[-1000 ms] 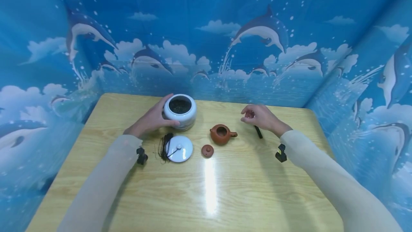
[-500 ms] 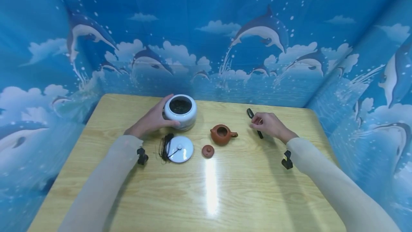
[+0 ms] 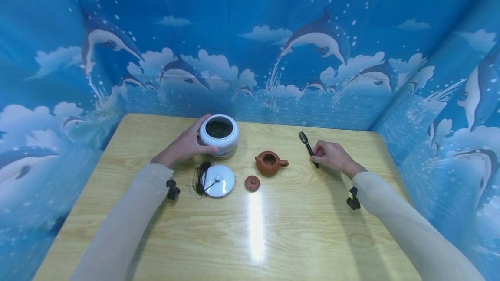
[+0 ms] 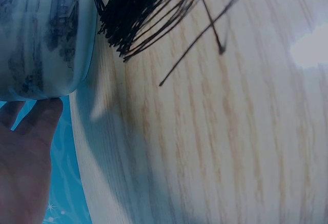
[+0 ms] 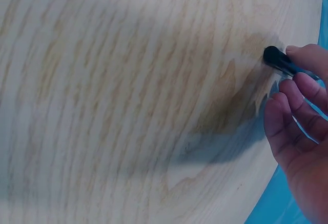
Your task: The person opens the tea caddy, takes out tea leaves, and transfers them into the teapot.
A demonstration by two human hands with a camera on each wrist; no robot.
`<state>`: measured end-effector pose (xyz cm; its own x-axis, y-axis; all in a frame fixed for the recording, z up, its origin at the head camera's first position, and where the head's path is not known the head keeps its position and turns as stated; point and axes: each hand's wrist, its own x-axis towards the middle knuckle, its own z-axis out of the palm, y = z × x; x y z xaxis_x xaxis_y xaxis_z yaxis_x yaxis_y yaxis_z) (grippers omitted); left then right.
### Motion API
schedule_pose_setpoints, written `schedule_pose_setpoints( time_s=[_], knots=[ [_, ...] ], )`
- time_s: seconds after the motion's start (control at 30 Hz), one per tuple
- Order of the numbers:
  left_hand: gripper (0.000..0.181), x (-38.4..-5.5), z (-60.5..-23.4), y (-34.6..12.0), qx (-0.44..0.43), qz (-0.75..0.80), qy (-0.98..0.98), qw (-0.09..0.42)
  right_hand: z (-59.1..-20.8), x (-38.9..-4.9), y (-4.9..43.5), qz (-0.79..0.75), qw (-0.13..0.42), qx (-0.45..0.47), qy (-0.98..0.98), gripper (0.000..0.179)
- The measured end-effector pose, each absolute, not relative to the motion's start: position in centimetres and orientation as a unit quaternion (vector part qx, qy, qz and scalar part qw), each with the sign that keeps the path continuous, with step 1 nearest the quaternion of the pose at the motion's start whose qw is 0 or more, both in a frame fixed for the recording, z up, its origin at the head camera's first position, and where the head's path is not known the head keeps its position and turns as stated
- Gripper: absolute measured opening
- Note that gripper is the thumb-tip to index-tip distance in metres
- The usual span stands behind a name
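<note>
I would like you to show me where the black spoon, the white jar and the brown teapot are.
Black spoon (image 3: 309,148): head view, on its handle.
White jar (image 3: 228,145): head view, on its outer wall.
Brown teapot (image 3: 267,168): head view, on its rounded body.

Free gap between spoon (image 3: 307,145) and teapot (image 3: 265,168), jar (image 3: 227,145) an obstacle beyond

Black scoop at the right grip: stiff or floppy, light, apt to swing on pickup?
The black scoop is probably stiff: it looks straight from bowl to handle end. Likely light too, being slim compared with the teapot. It may swivel or dip bowl-first, since the right grip pinches it toward the handle end.
</note>
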<state>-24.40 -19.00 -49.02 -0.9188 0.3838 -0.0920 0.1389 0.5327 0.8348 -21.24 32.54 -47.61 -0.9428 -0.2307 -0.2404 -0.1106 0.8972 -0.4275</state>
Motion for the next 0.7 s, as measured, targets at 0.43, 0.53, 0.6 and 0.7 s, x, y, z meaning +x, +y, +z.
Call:
schedule_pose_setpoints(
  time_s=[0.43, 0.53, 0.6, 0.7],
  knots=[
    [0.136, -24.31, -48.77, -19.01, 0.149, 0.462, 0.864, 0.134, -47.82, -21.27, 32.60, -0.206, 0.137, -0.085, 0.965, 0.018],
    [0.136, -24.32, -48.83, -18.97, 0.147, 0.462, 0.865, 0.130, -47.91, -21.22, 32.67, -0.207, 0.128, -0.084, 0.966, 0.017],
    [0.137, -24.31, -48.80, -18.92, 0.147, 0.461, 0.865, 0.130, -47.92, -21.16, 32.80, -0.207, 0.125, -0.082, 0.967, 0.020],
    [0.137, -24.28, -48.76, -18.90, 0.147, 0.460, 0.866, 0.131, -47.97, -21.09, 33.10, -0.205, 0.128, -0.075, 0.967, 0.024]
  ],
)
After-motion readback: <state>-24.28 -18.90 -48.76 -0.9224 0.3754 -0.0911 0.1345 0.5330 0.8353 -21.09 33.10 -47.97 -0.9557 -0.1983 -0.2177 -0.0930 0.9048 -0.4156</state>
